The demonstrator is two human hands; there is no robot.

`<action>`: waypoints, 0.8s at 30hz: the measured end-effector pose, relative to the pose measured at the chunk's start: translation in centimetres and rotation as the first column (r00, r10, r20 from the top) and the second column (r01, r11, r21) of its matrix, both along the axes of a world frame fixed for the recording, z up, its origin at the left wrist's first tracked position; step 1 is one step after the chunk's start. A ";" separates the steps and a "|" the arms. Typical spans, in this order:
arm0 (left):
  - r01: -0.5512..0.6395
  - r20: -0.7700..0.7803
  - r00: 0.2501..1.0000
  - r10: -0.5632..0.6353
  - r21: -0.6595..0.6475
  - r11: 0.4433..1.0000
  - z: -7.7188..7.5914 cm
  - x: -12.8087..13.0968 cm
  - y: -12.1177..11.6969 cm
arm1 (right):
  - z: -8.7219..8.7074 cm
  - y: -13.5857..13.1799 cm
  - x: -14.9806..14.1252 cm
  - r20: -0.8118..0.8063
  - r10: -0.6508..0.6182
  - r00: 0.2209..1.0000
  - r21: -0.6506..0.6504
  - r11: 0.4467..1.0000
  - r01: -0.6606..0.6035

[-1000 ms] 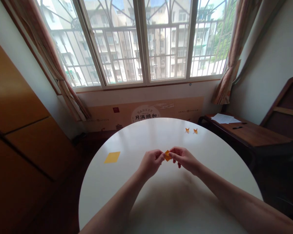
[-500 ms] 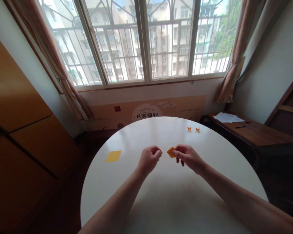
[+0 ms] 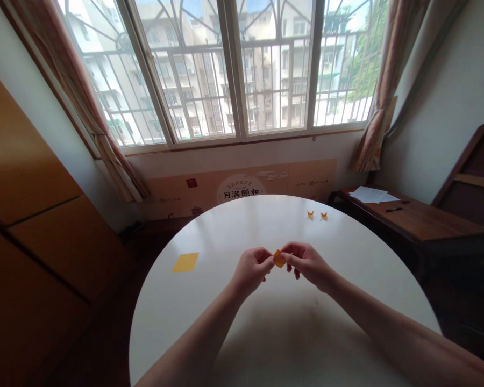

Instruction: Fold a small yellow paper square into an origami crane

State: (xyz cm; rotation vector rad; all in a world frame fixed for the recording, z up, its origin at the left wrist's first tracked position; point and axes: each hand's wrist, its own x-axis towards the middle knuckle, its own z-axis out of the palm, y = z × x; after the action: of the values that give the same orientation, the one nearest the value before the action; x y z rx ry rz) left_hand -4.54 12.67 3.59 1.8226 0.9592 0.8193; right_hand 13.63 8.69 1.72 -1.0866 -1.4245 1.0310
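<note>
A small folded piece of orange paper (image 3: 279,259) is held up between my two hands over the white round table (image 3: 177,328). My left hand (image 3: 255,269) pinches its left corner between thumb and fingers. On the other side my right hand (image 3: 305,262) grips the paper with thumb and forefinger, the remaining fingers curled below. The fingertips cover parts of the paper, so its exact folds cannot be made out. To the left lies a flat yellow sheet of paper (image 3: 185,262). Two little folded orange paper figures (image 3: 310,215) stand near the table's far right edge.
Beyond the table's right side is a low brown wooden table (image 3: 435,217) bearing white papers (image 3: 373,194) and a dark pen (image 3: 394,209). A printed cardboard panel (image 3: 173,191) stands under the window. Wooden cabinets (image 3: 36,215) rise at the left.
Half a second ago my left hand was off the paper, which only my right hand held. Now my left hand has come back to it and pinches its left corner.
</note>
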 end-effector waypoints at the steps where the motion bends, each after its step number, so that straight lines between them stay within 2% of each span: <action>1: -0.004 0.000 1.000 0.004 0.008 1.000 0.0 0.0 -0.1 | -0.1 0.0 0.0 -0.004 -0.002 1.000 0.002 1.000 0.002; 8: -0.001 0.037 0.999 0.000 0.030 1.000 0.1 0.6 -0.6 | -0.6 0.0 -0.6 0.023 0.017 1.000 0.012 1.000 -0.018; 18: 0.018 0.082 0.996 -0.020 0.020 1.000 -0.1 0.4 -0.3 | 0.5 -0.9 -1.1 0.056 0.006 0.998 0.023 1.000 -0.008; 24: 0.034 0.082 0.996 -0.033 -0.010 0.999 -0.1 0.0 0.3 | 0.5 -0.7 -0.7 0.049 -0.024 0.999 0.019 1.000 0.023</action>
State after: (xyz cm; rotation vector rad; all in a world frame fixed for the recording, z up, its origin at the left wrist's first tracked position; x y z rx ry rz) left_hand -4.51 12.93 3.50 1.7768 0.8770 0.8592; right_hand 12.89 7.95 2.21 -1.1196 -1.4551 0.9787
